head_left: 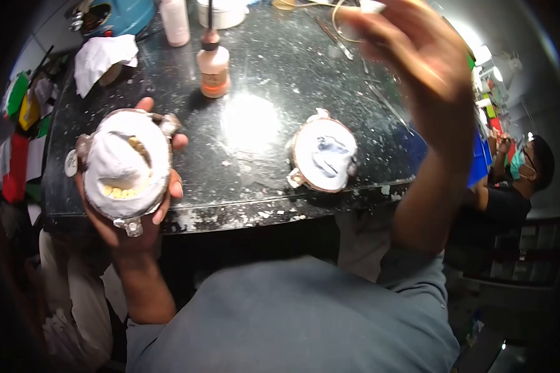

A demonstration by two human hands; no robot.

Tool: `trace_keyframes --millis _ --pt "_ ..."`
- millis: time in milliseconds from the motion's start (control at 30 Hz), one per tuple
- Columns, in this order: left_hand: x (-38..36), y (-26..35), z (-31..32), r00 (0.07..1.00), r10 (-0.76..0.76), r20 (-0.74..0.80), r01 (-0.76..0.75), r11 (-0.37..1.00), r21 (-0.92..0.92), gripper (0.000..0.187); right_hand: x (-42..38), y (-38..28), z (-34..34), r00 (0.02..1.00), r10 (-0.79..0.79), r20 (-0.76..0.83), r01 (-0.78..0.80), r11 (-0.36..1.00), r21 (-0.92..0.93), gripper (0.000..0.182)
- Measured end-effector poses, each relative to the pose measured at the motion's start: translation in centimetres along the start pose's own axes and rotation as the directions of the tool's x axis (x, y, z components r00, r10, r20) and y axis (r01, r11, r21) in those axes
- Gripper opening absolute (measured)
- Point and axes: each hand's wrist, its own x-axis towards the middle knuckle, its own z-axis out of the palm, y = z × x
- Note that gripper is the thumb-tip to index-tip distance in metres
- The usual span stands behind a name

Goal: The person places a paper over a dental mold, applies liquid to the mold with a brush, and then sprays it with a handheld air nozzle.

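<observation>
My left hand [134, 233] cups a round metal flask half [126, 163] filled with white plaster, with a row of yellowish teeth showing in it. A second flask half [323, 154], white inside with a bluish patch, lies on the dark worktop [255, 186] near its front edge. My right hand [417, 59] is raised high over the back right of the worktop, blurred; a small pale thing shows at its fingertips, and I cannot tell what it is or whether it is gripped.
A pink-filled bottle with a dropper top [213, 65] stands at the back, beside a white bottle [175, 22] and a white cloth [102, 59]. Thin metal tools [333, 37] lie at the back right. A person in a mask [516, 180] sits at the right.
</observation>
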Motion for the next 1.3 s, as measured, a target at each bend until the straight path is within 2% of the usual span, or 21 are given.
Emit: trace_keyframes --millis 67,167,233,300,333,367,400,467,500,567,633,700,767,867,967,1033,1067,1100,1200,1267,1300 --pt "0.1 0.0 0.0 1.000 -0.024 0.004 0.024 1.000 0.011 0.083 -5.4 4.6 -0.6 0.887 -0.046 -0.459 0.121 0.983 0.136 0.028" --pt "0.0 0.1 -0.8 0.983 -0.136 0.123 0.151 0.982 -0.115 0.085 -15.1 8.8 -1.0 0.568 0.099 -0.817 0.011 0.992 0.128 0.024" --pt "-0.2 0.3 -0.4 0.980 -0.163 0.117 0.174 0.981 -0.087 0.087 -22.2 14.1 2.9 0.386 0.115 -0.915 0.019 0.991 0.133 0.029" --pt "-0.3 1.4 0.9 0.978 -0.192 0.078 0.190 0.981 0.031 0.086 -28.9 16.7 9.3 0.384 0.259 -0.886 -0.213 0.959 0.188 0.034" --pt "-0.2 0.6 0.1 0.962 -0.236 0.136 0.248 0.965 -0.081 0.086 -31.8 18.0 13.1 0.359 0.395 -0.846 -0.307 0.906 0.293 0.045" --pt "-0.3 0.6 0.3 0.946 -0.257 0.197 0.266 0.964 -0.020 0.084 -36.3 21.9 18.2 0.350 0.374 -0.859 -0.482 0.858 0.178 0.057" --pt "-0.5 0.6 0.5 0.926 -0.276 0.257 0.275 0.961 0.043 0.084 -38.1 23.0 19.7 0.362 0.393 -0.846 -0.466 0.862 0.200 0.057" --pt "-2.5 -1.2 1.1 0.938 -0.262 0.227 0.233 0.962 0.145 0.086 -38.5 26.4 20.4 0.488 0.721 -0.493 -0.714 0.654 0.250 0.056" --pt "-4.6 -2.8 0.8 0.929 -0.297 0.221 0.303 0.953 0.009 0.088 -37.4 27.0 21.5 0.493 0.826 -0.273 -0.811 0.550 0.201 0.056" --pt "-8.5 -5.5 -0.2 0.904 -0.358 0.233 0.388 0.916 -0.099 0.089 -34.0 23.5 22.5 0.617 0.624 -0.479 -0.449 0.779 0.437 0.054" --pt "-12.9 -8.7 -1.1 0.912 -0.400 0.090 0.405 0.846 -0.347 0.089 -32.6 22.3 21.5 0.539 0.638 -0.550 -0.422 0.770 0.479 0.057" --pt "-16.7 -11.2 -3.1 0.898 -0.437 -0.046 0.400 0.858 -0.323 0.087 -32.1 22.7 21.1 0.598 0.605 -0.526 -0.382 0.792 0.476 0.059" --pt "-20.0 -13.2 -5.7 0.888 -0.459 -0.015 0.422 0.829 -0.366 0.084 -32.1 23.5 20.5 0.651 0.566 -0.505 -0.355 0.816 0.457 0.062" --pt "-22.5 -14.7 -6.5 0.877 -0.453 -0.161 0.379 0.857 -0.350 0.077 -31.4 24.9 20.6 0.635 0.495 -0.593 -0.277 0.863 0.422 0.070" --pt "-22.1 -14.7 -7.3 0.874 -0.444 -0.197 0.383 0.880 -0.281 0.077 -33.5 24.6 20.5 0.532 0.512 -0.674 -0.284 0.858 0.428 0.058" --pt "-21.1 -14.9 -8.3 0.897 -0.404 -0.177 0.358 0.901 -0.244 0.076 -36.6 23.2 18.9 0.526 0.530 -0.665 -0.397 0.845 0.359 0.039" --pt "-20.6 -15.1 -8.6 0.900 -0.399 -0.176 0.345 0.899 -0.269 0.075 -37.9 21.5 18.2 0.393 0.531 -0.751 -0.602 0.766 0.227 0.029" --pt "-19.8 -15.2 -8.9 0.905 -0.389 -0.172 0.330 0.897 -0.293 0.074 -40.8 23.3 17.9 0.484 0.382 -0.788 -0.402 0.896 0.188 0.028" --pt "-17.0 -16.0 -11.3 0.911 -0.376 -0.169 0.356 0.924 -0.140 0.073 -47.3 20.6 15.9 0.488 0.630 -0.604 -0.410 0.777 0.478 0.035" --pt "-16.0 -16.8 -11.9 0.911 -0.349 -0.221 0.349 0.936 -0.040 0.063 -47.1 13.4 14.4 0.658 0.666 -0.352 -0.121 0.555 0.823 0.047" --pt "-15.8 -17.3 -12.5 0.907 -0.357 -0.222 0.354 0.934 -0.055 0.063 -47.1 11.1 14.1 0.654 0.670 -0.350 -0.135 0.559 0.818 0.047"
